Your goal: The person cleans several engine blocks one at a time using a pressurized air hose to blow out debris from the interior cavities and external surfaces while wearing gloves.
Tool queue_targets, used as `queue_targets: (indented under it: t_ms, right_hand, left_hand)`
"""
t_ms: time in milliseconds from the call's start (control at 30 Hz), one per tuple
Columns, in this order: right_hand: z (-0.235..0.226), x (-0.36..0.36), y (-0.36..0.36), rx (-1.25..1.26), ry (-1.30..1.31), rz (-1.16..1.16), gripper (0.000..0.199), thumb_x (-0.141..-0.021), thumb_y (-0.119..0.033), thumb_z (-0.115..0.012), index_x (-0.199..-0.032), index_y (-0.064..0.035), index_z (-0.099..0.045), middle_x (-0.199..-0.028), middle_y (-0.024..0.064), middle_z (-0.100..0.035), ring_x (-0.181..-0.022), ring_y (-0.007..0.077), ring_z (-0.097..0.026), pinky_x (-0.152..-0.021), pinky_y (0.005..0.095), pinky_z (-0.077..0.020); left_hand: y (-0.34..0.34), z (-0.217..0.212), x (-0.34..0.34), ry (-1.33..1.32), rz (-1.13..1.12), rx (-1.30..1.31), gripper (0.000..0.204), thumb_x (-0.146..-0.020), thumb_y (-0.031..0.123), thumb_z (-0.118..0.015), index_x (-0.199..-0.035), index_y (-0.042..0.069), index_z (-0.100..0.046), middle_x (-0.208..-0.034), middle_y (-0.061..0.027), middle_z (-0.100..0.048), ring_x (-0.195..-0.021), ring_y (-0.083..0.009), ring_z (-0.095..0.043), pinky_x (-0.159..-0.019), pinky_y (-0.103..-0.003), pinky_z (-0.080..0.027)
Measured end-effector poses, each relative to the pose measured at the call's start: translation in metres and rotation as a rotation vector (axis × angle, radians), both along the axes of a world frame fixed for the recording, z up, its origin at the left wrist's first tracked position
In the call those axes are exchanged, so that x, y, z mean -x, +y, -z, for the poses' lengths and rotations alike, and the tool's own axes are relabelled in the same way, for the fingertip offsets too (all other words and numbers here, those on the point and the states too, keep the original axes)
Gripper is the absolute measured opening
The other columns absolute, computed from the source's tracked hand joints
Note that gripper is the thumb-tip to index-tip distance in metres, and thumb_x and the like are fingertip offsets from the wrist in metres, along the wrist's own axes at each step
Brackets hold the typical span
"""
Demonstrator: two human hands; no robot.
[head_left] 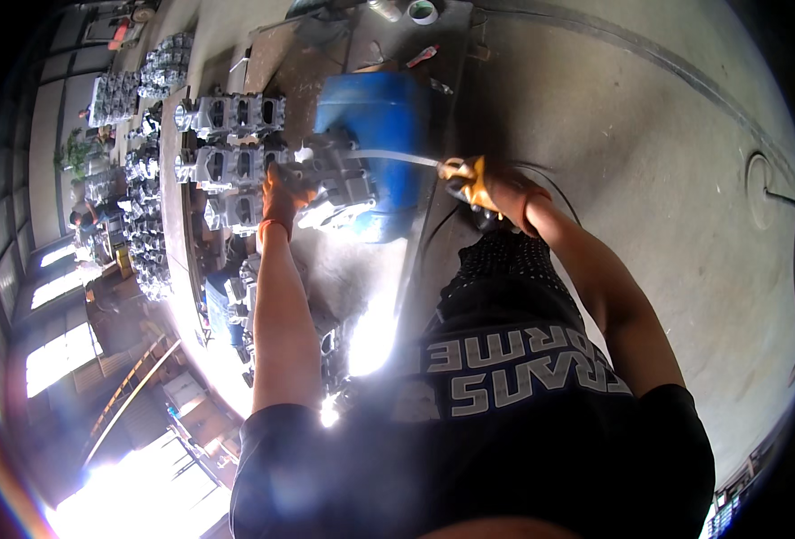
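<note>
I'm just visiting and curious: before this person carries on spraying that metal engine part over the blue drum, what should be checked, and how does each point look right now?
1. Left hand steadies the metal engine part: ok, the gloved hand rests on its edge.
2. Right hand has a firm hold on the spray gun: ok, fingers are wrapped round it.
3. Jet is aimed at the part: ok, the pale stream runs straight to it.
4. Part sits over the blue drum: ok.
5. Both hands gloved: ok, orange gloves show.
6. Hose behind the gun free of kinks: cannot tell, too dark.
</note>
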State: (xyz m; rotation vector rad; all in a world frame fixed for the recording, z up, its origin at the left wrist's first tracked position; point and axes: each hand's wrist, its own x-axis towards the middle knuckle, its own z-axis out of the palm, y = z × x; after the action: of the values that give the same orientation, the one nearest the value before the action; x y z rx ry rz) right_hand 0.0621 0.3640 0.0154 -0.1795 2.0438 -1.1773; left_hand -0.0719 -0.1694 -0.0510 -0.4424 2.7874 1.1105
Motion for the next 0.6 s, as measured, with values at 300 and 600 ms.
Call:
queue_targets:
  t_ms: [300,600]
  right_hand:
    - [-0.029,0.011,-0.001,0.077,0.079,-0.002,0.046,-0.085,-0.013,-0.058,-0.130,-0.0198,-0.050,-0.131,-0.0013,-0.053,-0.104,0.0257,-0.060,-0.090,0.0306,-0.0486]
    - [-0.042,0.030,-0.025,0.006,0.099,-0.010,0.040,-0.090,-0.019,-0.054,-0.130,-0.0155,-0.052,-0.123,0.0034,-0.060,-0.101,0.0215,-0.063,-0.083,0.0284,-0.0498]
  left_hand:
    - [0.053,-0.033,-0.016,-0.050,-0.119,-0.191,0.057,-0.063,0.043,-0.077,-0.103,0.010,-0.052,-0.100,-0.0071,-0.062,-0.089,-0.0204,-0.061,-0.079,-0.034,-0.050]
    - [0.038,-0.031,-0.026,-0.074,0.160,0.489,0.077,-0.050,0.045,-0.083,-0.110,0.013,-0.048,-0.110,-0.0088,-0.058,-0.098,-0.0237,-0.059,-0.084,-0.035,-0.049]
